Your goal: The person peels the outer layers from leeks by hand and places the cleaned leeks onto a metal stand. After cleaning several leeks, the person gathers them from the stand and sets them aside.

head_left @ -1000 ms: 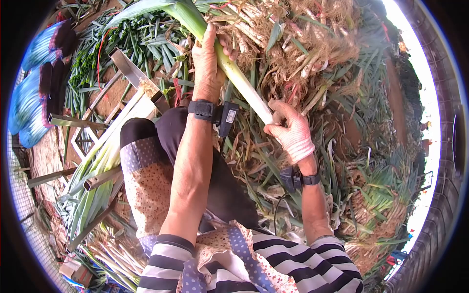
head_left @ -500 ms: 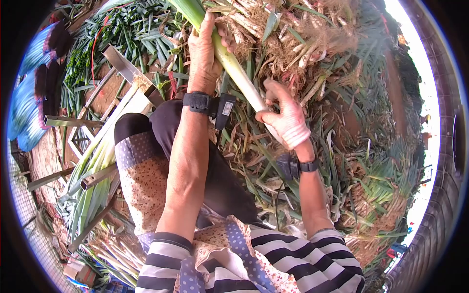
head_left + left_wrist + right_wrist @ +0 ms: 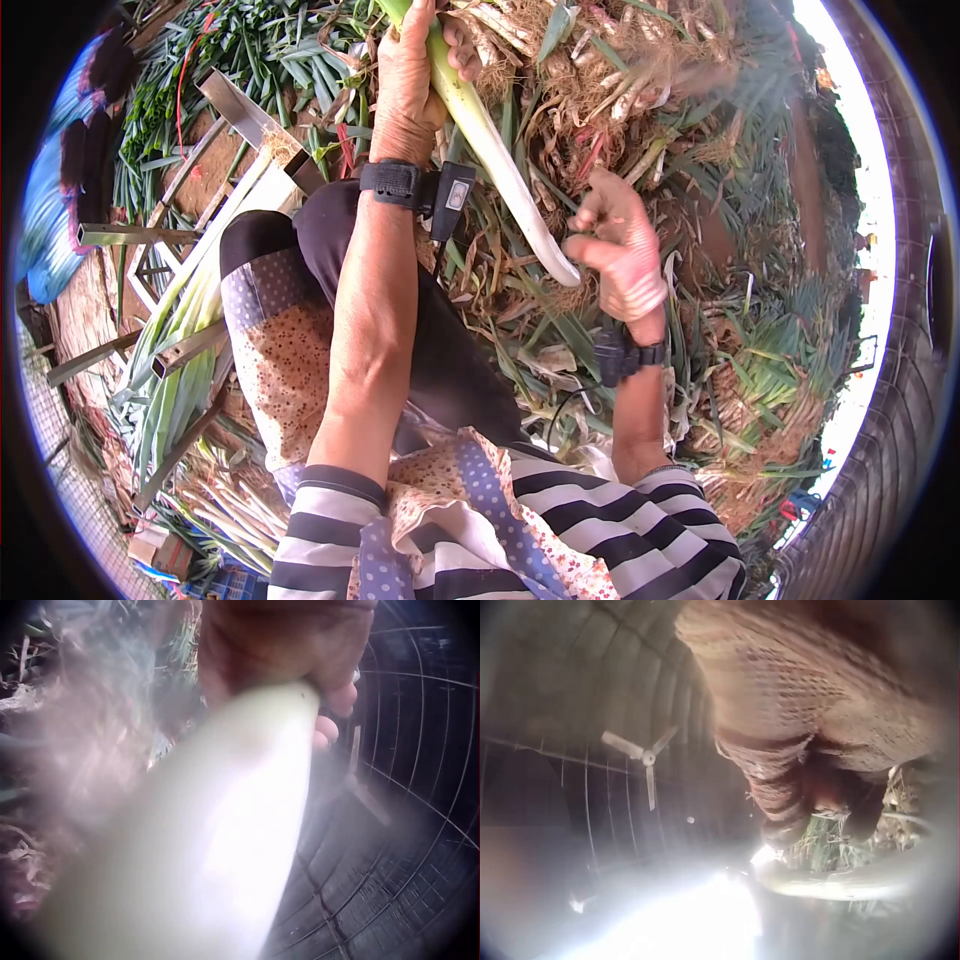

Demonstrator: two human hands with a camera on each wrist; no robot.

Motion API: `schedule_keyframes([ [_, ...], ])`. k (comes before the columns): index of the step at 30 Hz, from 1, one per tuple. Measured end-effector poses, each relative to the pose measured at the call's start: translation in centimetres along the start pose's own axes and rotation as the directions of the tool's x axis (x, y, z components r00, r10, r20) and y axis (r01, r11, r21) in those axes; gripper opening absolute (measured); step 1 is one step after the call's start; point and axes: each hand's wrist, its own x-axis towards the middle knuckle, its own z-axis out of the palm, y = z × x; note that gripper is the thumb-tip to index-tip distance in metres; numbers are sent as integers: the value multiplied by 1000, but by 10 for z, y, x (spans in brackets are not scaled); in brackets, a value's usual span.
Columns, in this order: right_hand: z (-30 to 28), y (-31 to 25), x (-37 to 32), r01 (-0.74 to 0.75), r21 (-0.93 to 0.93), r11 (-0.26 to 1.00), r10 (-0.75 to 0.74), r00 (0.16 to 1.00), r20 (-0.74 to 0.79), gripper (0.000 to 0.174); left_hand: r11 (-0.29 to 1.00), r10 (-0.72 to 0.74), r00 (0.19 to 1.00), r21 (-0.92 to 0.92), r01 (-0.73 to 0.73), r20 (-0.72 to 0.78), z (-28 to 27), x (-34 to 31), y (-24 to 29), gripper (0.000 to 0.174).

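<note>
Our right hand [image 3: 625, 255] is moving off the leek [image 3: 485, 145] toward 3 o'clock – we are holding it released now, fingers loosely curled, near the white tip. At 12 o'clock our left hand [image 3: 408, 90] is gripping the stalk – its white end is pointing toward 5 o'clock, over scattered leaves [image 3: 572, 335].
</note>
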Motion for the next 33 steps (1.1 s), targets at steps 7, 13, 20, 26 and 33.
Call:
schedule_keyframes([
  [7,35,14,10,178,-685,706,-146,984,106,72,995,-48,999,-84,47,-11,3,-3,-2,37],
  [13,32,26,5,106,-692,714,-63,994,88,57,999,-19,998,27,20,-52,9,-6,-1,35],
  [20,29,4,-17,-175,84,981,181,981,-66,51,967,57,937,253,34,-344,22,-8,3,30],
  [26,-11,6,-50,-305,255,918,353,919,-172,55,992,25,964,128,10,-266,23,-10,6,27],
  [33,-47,38,-88,-438,-301,847,416,899,-138,58,996,8,977,93,12,-212,27,-14,-2,26],
])
